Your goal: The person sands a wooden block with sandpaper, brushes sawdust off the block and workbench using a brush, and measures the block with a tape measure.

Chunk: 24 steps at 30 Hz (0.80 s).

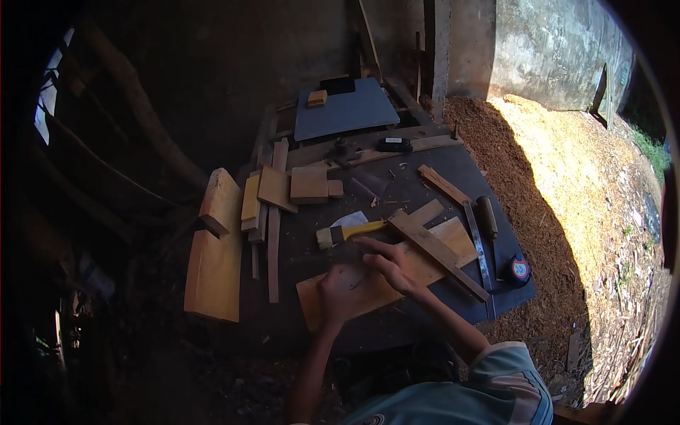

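Observation:
My left hand (336, 292) is over the left part of a pale wooden board (443, 248), its fingers curled in. Shadow hides whatever those fingers hold, if anything. Just to the right, my right hand (394, 268) is above the same board with its fingers stretched out to the left and apart, holding nothing that I can see. A paintbrush (363, 229) with a yellow handle and pale bristles lies right beyond the hands, beside a crumpled white scrap (348, 219). Across the board's right half rests a darker narrow wooden strip (443, 256).
A metal ruler (480, 255), a dark-handled tool (487, 217) and a round tape measure (520, 269) lie at the right edge. Wood blocks (309, 185) and thick boards (212, 276) stand left. Behind are a black object (394, 144) and a grey panel (347, 110). Sawdust (545, 156) covers the ground.

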Available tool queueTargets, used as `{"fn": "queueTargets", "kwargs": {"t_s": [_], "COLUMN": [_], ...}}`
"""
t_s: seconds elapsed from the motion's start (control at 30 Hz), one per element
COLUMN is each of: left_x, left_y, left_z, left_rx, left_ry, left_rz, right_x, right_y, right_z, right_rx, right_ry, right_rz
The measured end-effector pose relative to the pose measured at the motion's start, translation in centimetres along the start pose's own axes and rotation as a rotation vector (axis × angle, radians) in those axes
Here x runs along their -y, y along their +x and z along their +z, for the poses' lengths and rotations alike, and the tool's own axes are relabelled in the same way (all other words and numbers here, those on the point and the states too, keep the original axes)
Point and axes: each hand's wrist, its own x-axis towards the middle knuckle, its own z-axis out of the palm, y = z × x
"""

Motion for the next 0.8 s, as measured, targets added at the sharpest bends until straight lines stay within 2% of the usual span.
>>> {"fn": "queueTargets", "kwargs": {"t_s": [0.07, 0.17, 0.2, 0.3, 0.33, 0.43, 0.53, 0.7, 0.8], "left_x": [-0.5, -0.3, -0.3, -0.6, -0.5, -0.4, -0.7, -0.9, -0.6], "left_y": [-0.4, -0.2, -0.5, -1.2, -1.5, -0.5, -0.9, 0.0, -0.4], "left_z": [-0.1, 0.3, 0.0, -0.1, -0.2, -0.1, -0.2, -0.4, -0.2], "left_rx": [0.035, -0.005, 0.006, 0.046, 0.054, 0.031, 0.057, 0.067, 0.059], "left_ry": [-0.046, -0.144, -0.092, -0.008, -0.013, -0.035, -0.002, 0.01, -0.019], "left_rz": [-0.108, 0.012, -0.016, -0.045, -0.024, -0.013, -0.056, -0.023, 0.014], "right_x": [0.0, 3.9, 3.7, 0.3, 0.5, 2.3, 0.4, 0.4, 1.3], "right_y": [0.2, -1.5, -1.4, 0.7, 0.2, -1.3, -1.2, -0.8, -1.5], "right_z": [-0.3, 0.2, 0.4, 0.0, 0.4, 0.4, 0.8, 0.3, 0.0], "right_rx": [0.048, 0.043, 0.046, 0.001, -0.032, -0.055, -0.067, -0.059, -0.034], "right_ry": [0.023, -0.097, -0.025, 0.011, -0.035, 0.03, -0.02, -0.012, -0.052], "right_rz": [0.134, -0.136, -0.139, 0.149, 0.025, -0.092, 0.065, 0.131, -0.035]}}
